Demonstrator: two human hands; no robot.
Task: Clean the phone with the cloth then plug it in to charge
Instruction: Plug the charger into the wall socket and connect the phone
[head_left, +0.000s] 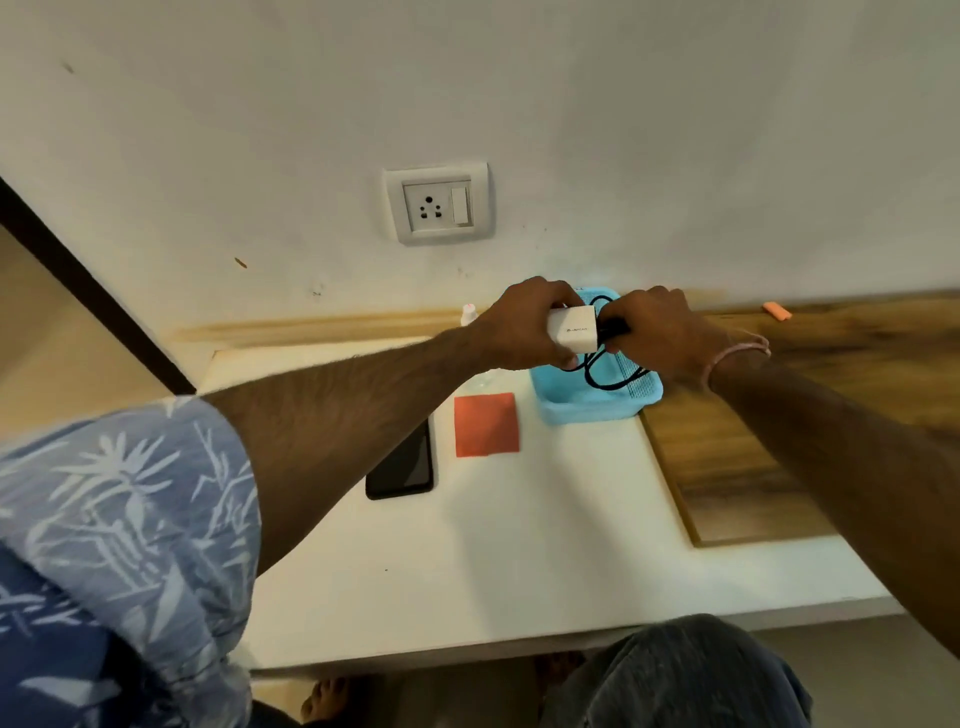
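A knee (691, 670) in dark denim and a blue leaf-print sleeve (119, 545) fill the near edge, with bare toes (324, 699) showing under the table (467, 571). Two arms reach far across the white top. One phone (402, 465) lies flat, screen dark, its far end hidden under the left forearm. Just right of it lies one orange cloth (487, 424), square and flat. Beyond the cloth sits one blue basket (582, 405), beside a wooden panel (779, 415) on the right.

Over the basket, the left hand (524, 325) grips one white charger (571, 328); the right hand (657, 332) is closed on the black cable (602, 376) at its plug end — the rest loops down into the basket. A pink band (732, 358) circles the right wrist.

One wall socket (438, 203) with a switch sits above and to the left of the hands. A small white bottle (469, 313) peeks out behind the left wrist, and a small orange object (776, 310) lies far right.

The phone and cloth lie near of both hands, untouched.
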